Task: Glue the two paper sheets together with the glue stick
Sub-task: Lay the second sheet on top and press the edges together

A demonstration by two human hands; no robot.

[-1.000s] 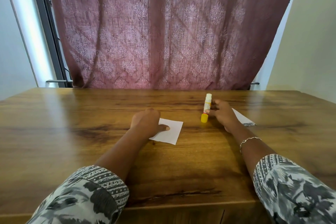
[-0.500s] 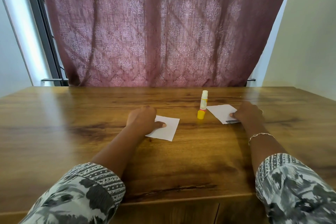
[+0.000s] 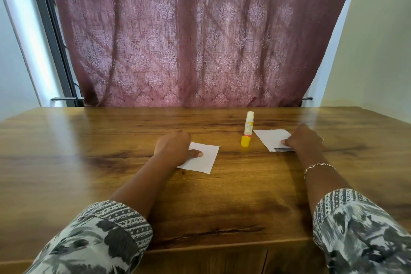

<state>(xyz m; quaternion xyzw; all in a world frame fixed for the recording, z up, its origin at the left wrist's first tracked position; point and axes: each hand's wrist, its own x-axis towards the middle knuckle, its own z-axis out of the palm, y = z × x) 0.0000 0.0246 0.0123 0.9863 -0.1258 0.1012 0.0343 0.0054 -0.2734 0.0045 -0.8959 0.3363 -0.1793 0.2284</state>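
Two small white paper sheets lie on the wooden table (image 3: 89, 162). The left sheet (image 3: 205, 159) is under my left hand (image 3: 173, 145), whose thumb presses on it. The right sheet (image 3: 270, 138) has my right hand (image 3: 303, 138) on its right edge, with the thumb and fingers pinching that edge. Between the sheets the glue stick (image 3: 248, 125) stands upright, white with a yellow label. Its yellow cap (image 3: 245, 141) sits on the table at its foot. Neither hand touches the glue stick.
A maroon patterned curtain (image 3: 200, 40) hangs right behind the table's far edge. A dark window frame (image 3: 53, 35) stands at the left and a pale wall (image 3: 378, 51) at the right. The table's near edge runs just below my sleeves.
My right hand let go of the glue stick and moved right onto the right sheet. The glue stick now stands alone. My left hand stayed on the left sheet.
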